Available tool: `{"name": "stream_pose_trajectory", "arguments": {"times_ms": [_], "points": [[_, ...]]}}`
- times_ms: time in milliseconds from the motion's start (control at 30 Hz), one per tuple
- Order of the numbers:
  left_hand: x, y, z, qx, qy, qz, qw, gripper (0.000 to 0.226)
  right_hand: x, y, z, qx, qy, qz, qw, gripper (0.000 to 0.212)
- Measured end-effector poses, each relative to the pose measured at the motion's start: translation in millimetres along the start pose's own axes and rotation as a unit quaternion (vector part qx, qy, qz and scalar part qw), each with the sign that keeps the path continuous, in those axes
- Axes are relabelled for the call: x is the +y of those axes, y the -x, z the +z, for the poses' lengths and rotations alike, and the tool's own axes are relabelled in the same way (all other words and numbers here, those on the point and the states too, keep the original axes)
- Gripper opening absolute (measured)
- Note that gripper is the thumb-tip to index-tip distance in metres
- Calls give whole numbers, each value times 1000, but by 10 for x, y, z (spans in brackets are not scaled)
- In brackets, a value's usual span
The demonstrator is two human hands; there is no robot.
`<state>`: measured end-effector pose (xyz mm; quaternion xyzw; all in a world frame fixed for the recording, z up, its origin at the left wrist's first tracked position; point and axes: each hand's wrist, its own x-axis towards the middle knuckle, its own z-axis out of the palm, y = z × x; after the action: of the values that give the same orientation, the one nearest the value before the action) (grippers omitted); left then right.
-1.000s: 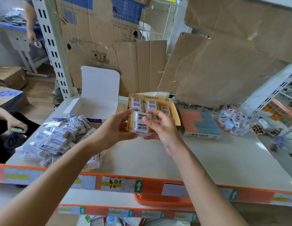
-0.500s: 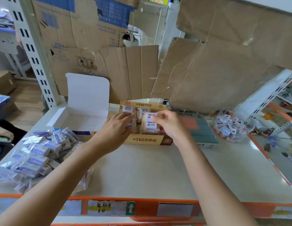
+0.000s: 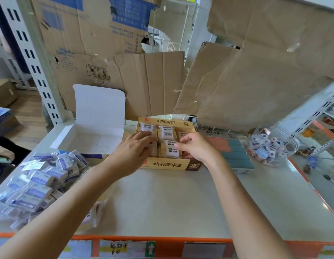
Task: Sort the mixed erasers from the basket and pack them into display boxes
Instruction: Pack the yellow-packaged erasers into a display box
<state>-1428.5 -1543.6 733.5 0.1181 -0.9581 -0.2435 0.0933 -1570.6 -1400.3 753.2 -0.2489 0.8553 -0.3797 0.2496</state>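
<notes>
The tan display box sat on the pale shelf top, a shallow cardboard tray with dark script along its front wall and a brown "2B" panel at the corner. Inside lay wrapped erasers, white blocks in glossy clear film with small dark print, set in rows.

The left hand lay palm down over the box's left part, fingers nearly straight and close together, their tips resting on the packets there. The right hand reached in from the other side, its fingers curled and narrowed onto one wrapped eraser lying at their tips, just inside the front wall; whether it was pinched or merely pressed down could not be told.

Beyond the left wrist, a loose heap of blue-labelled erasers in crinkled film lay on the shelf. Beyond the left fingertips stood an open white carton with its flat lid upright. Outside the right wrist lay a box of salmon and teal blocks, and farther out a clear round tub of small mixed erasers.

A second earlier both hands had held that packet up in the air before the box; now they were down inside it.
</notes>
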Motion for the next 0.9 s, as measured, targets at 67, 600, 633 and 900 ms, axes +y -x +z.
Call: {"name": "stream_pose_trajectory", "arguments": {"times_ms": [67, 600, 633, 900], "points": [[5, 0, 4, -2, 1, -3, 1000, 41, 1, 4, -8, -16, -11, 0, 1000, 16], [-23, 228, -300, 50, 30, 28, 998, 36, -104, 342, 112, 121, 173, -143, 967, 34], [-47, 270, -362, 51, 15, 33, 998, 34, -113, 382, 144, 106, 193, -162, 962, 35], [-298, 636, -676, -48, -112, -10, 993, 40, -163, 656, 414, 40, 244, -248, 937, 40]]}}
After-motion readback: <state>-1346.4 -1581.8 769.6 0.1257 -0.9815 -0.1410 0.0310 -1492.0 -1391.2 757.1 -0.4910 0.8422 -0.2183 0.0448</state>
